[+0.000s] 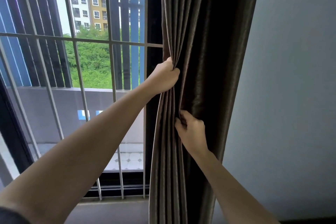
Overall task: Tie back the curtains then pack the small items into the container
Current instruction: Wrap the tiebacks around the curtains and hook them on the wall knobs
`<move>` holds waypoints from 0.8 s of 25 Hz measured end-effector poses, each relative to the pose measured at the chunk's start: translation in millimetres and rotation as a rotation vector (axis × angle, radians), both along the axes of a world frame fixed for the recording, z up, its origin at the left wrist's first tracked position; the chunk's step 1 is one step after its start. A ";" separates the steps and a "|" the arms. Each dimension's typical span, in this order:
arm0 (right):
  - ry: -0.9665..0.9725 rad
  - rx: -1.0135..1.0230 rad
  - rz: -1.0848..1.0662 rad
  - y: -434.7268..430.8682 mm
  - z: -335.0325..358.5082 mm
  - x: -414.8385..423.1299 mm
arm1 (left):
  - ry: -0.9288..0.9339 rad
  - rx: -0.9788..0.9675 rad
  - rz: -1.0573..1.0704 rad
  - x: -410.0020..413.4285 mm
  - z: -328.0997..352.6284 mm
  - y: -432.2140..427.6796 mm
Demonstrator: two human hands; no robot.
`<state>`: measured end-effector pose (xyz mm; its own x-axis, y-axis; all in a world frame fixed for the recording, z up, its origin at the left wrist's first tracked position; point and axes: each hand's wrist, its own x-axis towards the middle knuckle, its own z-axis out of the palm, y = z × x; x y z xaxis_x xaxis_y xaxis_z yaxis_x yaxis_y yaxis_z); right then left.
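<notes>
Right now, in the head view, we are working on the first step: gathering the curtain (pixel 205 42), which is hanging bunched between the window bars (pixel 112 42) and the wall (pixel 291 78). Our left hand (pixel 164 76) is gripping the curtain's window-side edge, fingers curled round a bundle of folds. Our right hand (pixel 190 129), lower down, is pinching folds too. We are seeing no tie-back, no container and no small items. Next, we are judging, one hand needs to hold the bundle squeezed while the other finds a tie and wraps it round.
</notes>
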<state>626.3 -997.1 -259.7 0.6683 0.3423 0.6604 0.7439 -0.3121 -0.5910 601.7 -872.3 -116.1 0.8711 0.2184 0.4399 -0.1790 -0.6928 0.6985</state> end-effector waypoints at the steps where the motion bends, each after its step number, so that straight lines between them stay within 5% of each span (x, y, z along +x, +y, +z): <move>1: -0.014 0.005 0.013 -0.2 0.1 -1.5 | 0.002 -0.003 0.000 0.4 -0.3 -0.2; 8: -0.056 -0.059 -0.007 5.0 -4.6 -4.2 | 0.023 -0.021 -0.007 -2.3 2.0 -15.3; 12: -0.001 -0.154 0.081 -8.3 -2.2 -16.8 | -0.013 0.152 0.106 1.7 -0.4 -16.6; 16: -0.470 0.214 -0.350 -34.2 45.3 -0.6 | 0.004 0.101 0.100 -4.0 1.2 -16.3; 18: -0.286 0.330 -0.447 -48.2 84.8 12.5 | -0.009 0.071 0.066 -8.3 0.1 -19.1; 20: -0.015 0.240 -0.344 -51.9 104.8 29.4 | -0.018 0.052 0.044 -10.4 -0.3 -22.1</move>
<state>655.7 -1048.9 -154.9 0.7064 -0.0641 0.7049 0.6296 -0.3981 -0.6671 591.3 -894.4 -116.4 0.8531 0.2332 0.4668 -0.1593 -0.7355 0.6585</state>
